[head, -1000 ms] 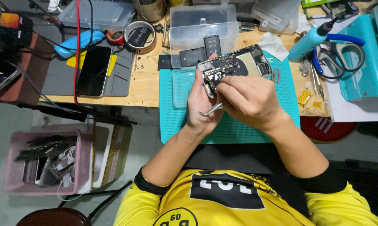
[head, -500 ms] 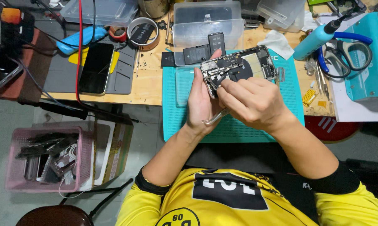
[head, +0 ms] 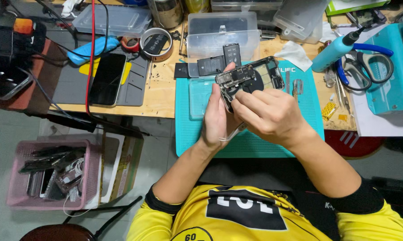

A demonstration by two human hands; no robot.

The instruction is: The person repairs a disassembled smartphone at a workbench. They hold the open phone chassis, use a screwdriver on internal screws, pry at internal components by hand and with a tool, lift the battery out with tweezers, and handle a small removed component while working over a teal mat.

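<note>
Left hand (head: 218,117) grips opened phone chassis (head: 250,79) over teal mat (head: 299,134); right hand (head: 266,115) fingers pinched on its internals.

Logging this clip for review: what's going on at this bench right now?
A person in a yellow shirt holds an opened phone over a teal work mat. The left hand grips the phone's lower end, and the right hand has its fingertips on the exposed insides. An intact dark phone lies on a grey mat to the left, and blue-handled scissors lie to the right.
</note>
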